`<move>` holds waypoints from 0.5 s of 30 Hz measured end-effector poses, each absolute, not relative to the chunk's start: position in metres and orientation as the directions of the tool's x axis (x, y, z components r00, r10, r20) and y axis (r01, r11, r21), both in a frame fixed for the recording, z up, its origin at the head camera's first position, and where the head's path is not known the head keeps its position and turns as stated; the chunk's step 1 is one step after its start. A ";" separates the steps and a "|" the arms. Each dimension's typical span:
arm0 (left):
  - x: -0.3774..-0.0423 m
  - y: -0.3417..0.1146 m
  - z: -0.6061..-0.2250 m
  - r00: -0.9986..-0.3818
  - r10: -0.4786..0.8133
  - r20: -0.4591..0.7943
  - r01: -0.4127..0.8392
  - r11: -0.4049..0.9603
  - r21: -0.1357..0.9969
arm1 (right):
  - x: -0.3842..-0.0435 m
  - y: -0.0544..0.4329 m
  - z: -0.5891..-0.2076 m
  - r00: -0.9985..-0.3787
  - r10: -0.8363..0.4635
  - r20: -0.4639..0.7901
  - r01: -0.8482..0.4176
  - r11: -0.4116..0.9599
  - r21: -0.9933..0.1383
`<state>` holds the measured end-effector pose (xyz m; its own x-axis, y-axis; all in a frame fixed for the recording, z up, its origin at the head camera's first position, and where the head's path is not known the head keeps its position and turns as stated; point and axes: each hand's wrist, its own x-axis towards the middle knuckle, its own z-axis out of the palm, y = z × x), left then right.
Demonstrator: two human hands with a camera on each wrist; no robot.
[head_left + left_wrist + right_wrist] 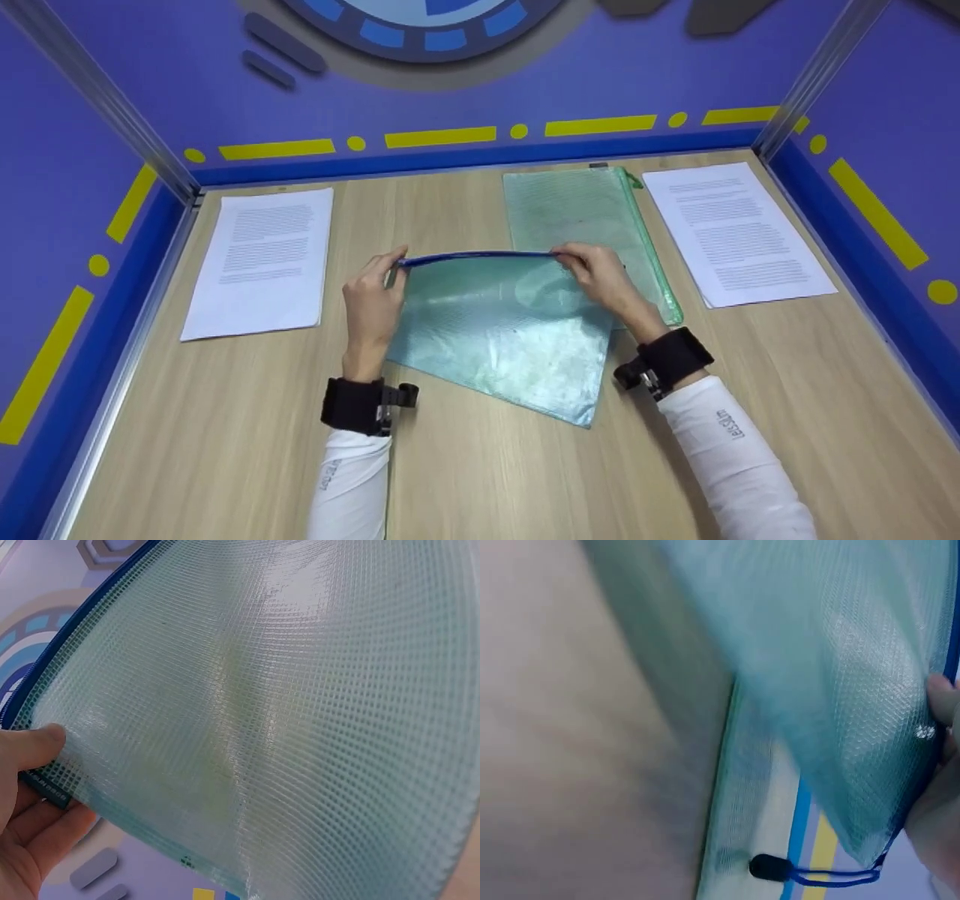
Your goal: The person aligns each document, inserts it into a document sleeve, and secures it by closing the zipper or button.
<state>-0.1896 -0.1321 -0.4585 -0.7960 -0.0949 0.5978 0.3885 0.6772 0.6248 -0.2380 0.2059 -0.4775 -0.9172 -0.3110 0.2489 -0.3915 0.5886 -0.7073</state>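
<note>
A translucent mesh zipper pouch [495, 330] with a blue zipper edge hangs between both hands over the middle of the table. My left hand [373, 304] pinches the left end of the zipper edge, the thumb on the near face in the left wrist view. At the other end, my right hand [604, 277] grips the edge between thumb and fingers. A dark zipper pull [769, 868] on a blue cord dangles from the pouch's corner in the right wrist view. Behind the pouch lies a green mesh zipper pouch [566, 206], partly covered by it in the head view.
One stack of printed paper [262, 262] lies on the left of the wooden table [247, 435]. Another paper stack [739, 232] sits at the right, beside the green pouch. Blue panels with yellow marks enclose the table's back and sides.
</note>
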 end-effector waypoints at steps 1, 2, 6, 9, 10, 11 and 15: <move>-0.190 -0.133 -0.459 -0.799 -0.103 0.593 0.376 0.683 0.626 | -0.237 0.206 -0.477 -0.929 -0.296 0.221 -0.360 0.588 -0.725; -0.190 -0.134 -0.459 -0.801 -0.112 0.589 0.365 0.688 0.627 | -0.236 0.206 -0.477 -0.940 -0.281 0.194 -0.328 0.583 -0.743; -0.190 -0.138 -0.459 -0.797 -0.140 0.587 0.331 0.712 0.619 | -0.236 0.206 -0.478 -0.965 -0.216 0.147 -0.243 0.535 -0.809; -0.190 -0.142 -0.460 -0.795 -0.164 0.584 0.310 0.717 0.624 | -0.235 0.205 -0.480 -0.977 -0.156 0.143 -0.202 0.495 -0.845; -0.189 -0.143 -0.460 -0.797 -0.171 0.580 0.303 0.716 0.628 | -0.235 0.205 -0.482 -0.980 -0.136 0.143 -0.192 0.488 -0.851; -0.189 -0.144 -0.460 -0.800 -0.177 0.573 0.296 0.715 0.633 | -0.235 0.205 -0.483 -0.982 -0.117 0.145 -0.184 0.486 -0.854; -0.188 -0.143 -0.462 -0.849 -0.173 0.499 0.243 0.711 0.660 | -0.231 0.205 -0.487 -0.992 -0.023 0.122 -0.119 0.447 -0.887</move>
